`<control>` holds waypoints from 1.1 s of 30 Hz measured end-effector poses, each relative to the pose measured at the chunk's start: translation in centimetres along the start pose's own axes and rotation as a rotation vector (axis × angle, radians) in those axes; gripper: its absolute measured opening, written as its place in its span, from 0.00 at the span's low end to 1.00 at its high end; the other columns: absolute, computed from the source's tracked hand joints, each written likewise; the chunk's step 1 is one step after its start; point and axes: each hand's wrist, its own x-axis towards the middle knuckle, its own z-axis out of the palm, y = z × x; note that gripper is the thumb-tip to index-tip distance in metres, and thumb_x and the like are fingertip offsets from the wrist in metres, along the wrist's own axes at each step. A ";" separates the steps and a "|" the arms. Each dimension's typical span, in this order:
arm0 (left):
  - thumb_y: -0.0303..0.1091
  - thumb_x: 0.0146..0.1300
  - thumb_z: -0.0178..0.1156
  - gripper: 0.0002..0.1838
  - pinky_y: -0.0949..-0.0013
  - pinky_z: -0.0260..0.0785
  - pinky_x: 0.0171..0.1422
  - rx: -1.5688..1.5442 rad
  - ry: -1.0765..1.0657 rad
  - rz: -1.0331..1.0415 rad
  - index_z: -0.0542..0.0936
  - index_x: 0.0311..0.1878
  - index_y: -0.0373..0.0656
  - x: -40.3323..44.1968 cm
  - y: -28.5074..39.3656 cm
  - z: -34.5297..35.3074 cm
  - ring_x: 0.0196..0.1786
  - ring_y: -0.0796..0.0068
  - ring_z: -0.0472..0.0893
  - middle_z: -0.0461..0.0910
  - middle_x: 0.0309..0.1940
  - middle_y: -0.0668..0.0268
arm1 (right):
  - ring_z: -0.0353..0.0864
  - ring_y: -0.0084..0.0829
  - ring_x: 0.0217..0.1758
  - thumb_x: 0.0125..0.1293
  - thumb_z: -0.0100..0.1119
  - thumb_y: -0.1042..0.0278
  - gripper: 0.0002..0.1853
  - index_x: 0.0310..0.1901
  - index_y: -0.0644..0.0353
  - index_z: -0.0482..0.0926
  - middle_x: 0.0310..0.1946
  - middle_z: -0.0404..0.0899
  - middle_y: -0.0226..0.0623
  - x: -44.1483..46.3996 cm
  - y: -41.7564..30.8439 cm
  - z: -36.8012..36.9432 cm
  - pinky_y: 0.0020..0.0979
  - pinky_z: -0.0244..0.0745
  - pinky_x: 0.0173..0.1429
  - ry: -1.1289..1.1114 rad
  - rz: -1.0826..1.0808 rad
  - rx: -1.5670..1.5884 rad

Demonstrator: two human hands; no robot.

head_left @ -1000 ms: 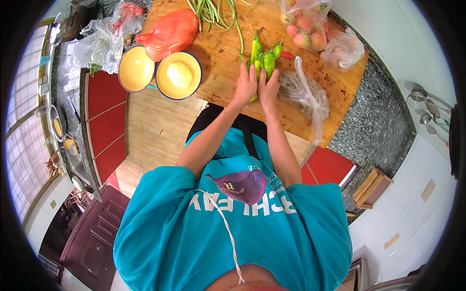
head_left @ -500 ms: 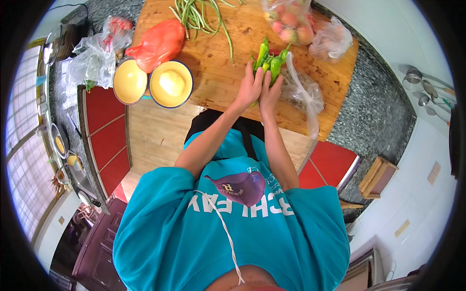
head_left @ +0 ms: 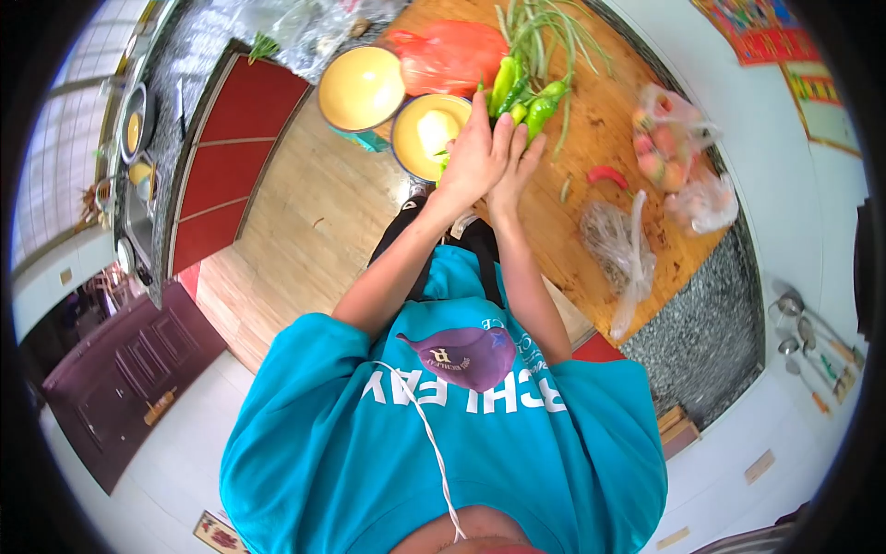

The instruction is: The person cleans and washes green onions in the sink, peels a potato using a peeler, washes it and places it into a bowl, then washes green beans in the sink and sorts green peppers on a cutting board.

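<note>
A bunch of green peppers (head_left: 543,113) is clasped between my two hands, their tips pointing away from me. My left hand (head_left: 475,159) wraps the near side of the bunch, fingers stretched along it, and my right hand (head_left: 510,175) presses from the right. Some green shows below the left wrist. Both hands are just right of a yellow bowl with a blue rim (head_left: 399,155), partly over its edge. In that bowl lies a pale yellow round thing (head_left: 436,131) whose kind I cannot make out. A red pepper (head_left: 607,174) lies on the wooden table to the right.
Another yellow bowl (head_left: 361,88) stands at the table's left edge. Behind the hands are a red plastic bag (head_left: 452,60) and long green beans (head_left: 563,37). To the right lie a bag of round reddish produce (head_left: 660,138), a clear bag (head_left: 703,203) and a knotted bag (head_left: 614,245).
Both hands have carried the green peppers left across the table to the bowl. The red pepper on the table now shows. The whole view has turned to the left.
</note>
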 end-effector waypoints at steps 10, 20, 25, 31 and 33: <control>0.41 0.73 0.49 0.32 0.50 0.69 0.59 0.012 0.121 -0.066 0.55 0.69 0.27 4.4 -6.9 -15.4 0.55 0.36 0.77 0.74 0.53 0.33 | 0.76 0.48 0.46 0.75 0.48 0.48 0.22 0.51 0.64 0.66 0.42 0.76 0.53 -1.7 -7.0 17.3 0.45 0.67 0.51 0.009 -0.014 0.148; 0.45 0.72 0.47 0.31 0.47 0.67 0.61 0.035 -0.043 -0.113 0.59 0.69 0.30 11.2 -15.7 -20.1 0.56 0.36 0.77 0.77 0.51 0.34 | 0.74 0.56 0.53 0.76 0.44 0.57 0.21 0.55 0.71 0.67 0.49 0.75 0.61 1.0 -4.6 25.5 0.47 0.66 0.56 0.000 0.037 -0.049; 0.35 0.69 0.50 0.27 0.48 0.67 0.62 0.033 -0.055 -0.005 0.63 0.69 0.36 11.5 -17.8 -20.7 0.56 0.36 0.76 0.77 0.52 0.37 | 0.73 0.57 0.58 0.72 0.50 0.59 0.24 0.59 0.74 0.65 0.54 0.73 0.62 1.4 -3.4 24.9 0.48 0.65 0.62 -0.032 0.078 -0.183; 0.30 0.63 0.57 0.25 0.54 0.65 0.67 0.169 0.013 0.043 0.72 0.64 0.36 11.1 -16.9 -21.5 0.62 0.44 0.74 0.75 0.59 0.42 | 0.72 0.58 0.62 0.68 0.54 0.66 0.31 0.68 0.72 0.57 0.60 0.70 0.64 -0.3 -5.1 23.0 0.46 0.67 0.64 -0.097 0.144 -0.178; 0.30 0.62 0.57 0.25 0.52 0.64 0.67 0.248 0.049 0.098 0.72 0.63 0.34 10.6 -16.6 -21.5 0.62 0.41 0.72 0.73 0.59 0.40 | 0.74 0.58 0.60 0.68 0.54 0.67 0.31 0.68 0.72 0.58 0.57 0.73 0.64 -0.9 -4.6 22.6 0.46 0.69 0.61 -0.075 0.085 -0.125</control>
